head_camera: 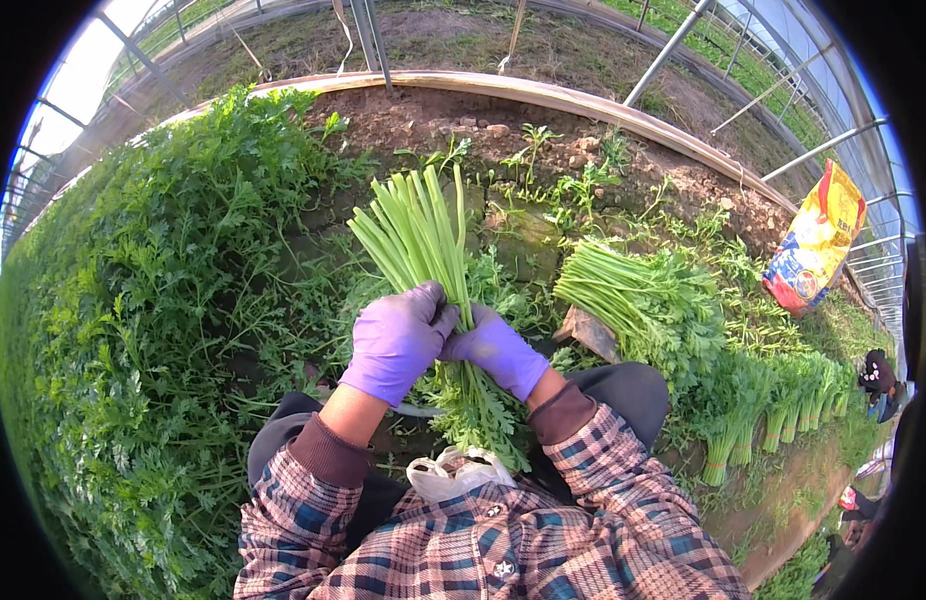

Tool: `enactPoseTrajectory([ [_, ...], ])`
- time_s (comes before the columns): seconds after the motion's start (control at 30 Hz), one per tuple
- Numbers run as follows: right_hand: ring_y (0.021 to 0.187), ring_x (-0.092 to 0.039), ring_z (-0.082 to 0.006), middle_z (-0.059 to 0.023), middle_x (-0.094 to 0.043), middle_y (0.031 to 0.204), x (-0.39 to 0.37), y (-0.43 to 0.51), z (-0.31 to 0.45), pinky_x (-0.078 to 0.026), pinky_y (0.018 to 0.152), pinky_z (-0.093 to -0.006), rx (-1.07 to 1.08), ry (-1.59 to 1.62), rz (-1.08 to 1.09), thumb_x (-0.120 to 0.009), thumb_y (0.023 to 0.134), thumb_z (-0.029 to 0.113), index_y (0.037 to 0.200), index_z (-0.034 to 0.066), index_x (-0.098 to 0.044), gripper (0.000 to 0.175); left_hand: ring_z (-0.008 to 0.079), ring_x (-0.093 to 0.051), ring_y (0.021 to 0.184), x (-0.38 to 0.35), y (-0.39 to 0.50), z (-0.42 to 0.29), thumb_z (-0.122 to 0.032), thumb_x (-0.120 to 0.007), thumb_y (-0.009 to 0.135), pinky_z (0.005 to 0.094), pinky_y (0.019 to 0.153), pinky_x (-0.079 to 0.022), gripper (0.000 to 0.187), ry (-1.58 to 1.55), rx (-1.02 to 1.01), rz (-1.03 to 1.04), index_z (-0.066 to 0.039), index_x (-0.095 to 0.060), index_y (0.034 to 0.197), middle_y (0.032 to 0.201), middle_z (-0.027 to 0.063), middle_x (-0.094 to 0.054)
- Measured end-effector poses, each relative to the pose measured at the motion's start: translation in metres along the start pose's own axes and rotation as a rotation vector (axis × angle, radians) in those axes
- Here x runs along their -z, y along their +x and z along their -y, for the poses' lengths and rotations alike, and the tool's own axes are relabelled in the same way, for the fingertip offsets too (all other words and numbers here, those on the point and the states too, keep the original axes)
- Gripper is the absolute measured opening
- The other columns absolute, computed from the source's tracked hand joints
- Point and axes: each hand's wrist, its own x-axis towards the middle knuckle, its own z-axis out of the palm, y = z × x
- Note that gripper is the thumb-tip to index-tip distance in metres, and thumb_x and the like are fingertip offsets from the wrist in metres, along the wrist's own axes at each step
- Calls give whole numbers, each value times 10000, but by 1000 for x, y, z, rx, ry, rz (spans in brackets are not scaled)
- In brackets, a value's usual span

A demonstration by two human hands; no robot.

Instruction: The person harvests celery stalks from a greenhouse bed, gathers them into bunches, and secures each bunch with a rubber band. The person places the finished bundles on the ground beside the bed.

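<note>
Both hands wear purple gloves and meet around a bunch of leafy greens [418,225], its pale stems fanned upward and its leaves hanging down toward my lap. My left hand [399,337] grips the stems at mid-length, thumb pressed across them. Just to the right, my right hand [500,349] closes around the same bunch, its fingers partly hidden behind the stems and leaves. A white plastic bag [463,474] sits at my waist below the leaves. Beyond my right knee, a pile of cut greens [635,300] rests partly over a wooden block [589,334].
Dense growing greens [148,315] fill the left side. Several tied bundles [740,431] stand in a row at right, near a yellow, red and blue printed bag [815,240]. Metal greenhouse poles [669,52] and a pale edging [508,86] curve across the far side. Other people [879,379] are partly visible at far right.
</note>
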Motion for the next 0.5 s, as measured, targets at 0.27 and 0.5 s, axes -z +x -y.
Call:
enactPoseTrajectory([
  [0.27, 914, -655, -175, -80, -675, 1043, 8, -10, 10, -526, 844, -299, -62, 51, -50, -785, 718, 23, 1168, -9, -604, 486, 336, -648, 708, 41, 24, 62, -332, -649, 822, 431, 620, -503, 247, 304, 334, -210, -93, -649, 881, 736, 128, -665],
  [0.5, 914, -642, -157, -68, -676, 1015, 2, -11, 15, -517, 849, -294, 26, 138, -5, -796, 711, 14, 1154, -6, -620, 476, 266, -502, 1235, 21, 12, 54, -515, -788, 725, 382, 1077, -343, 909, -1077, 245, 409, 5, -446, 1388, 1332, 145, -548],
])
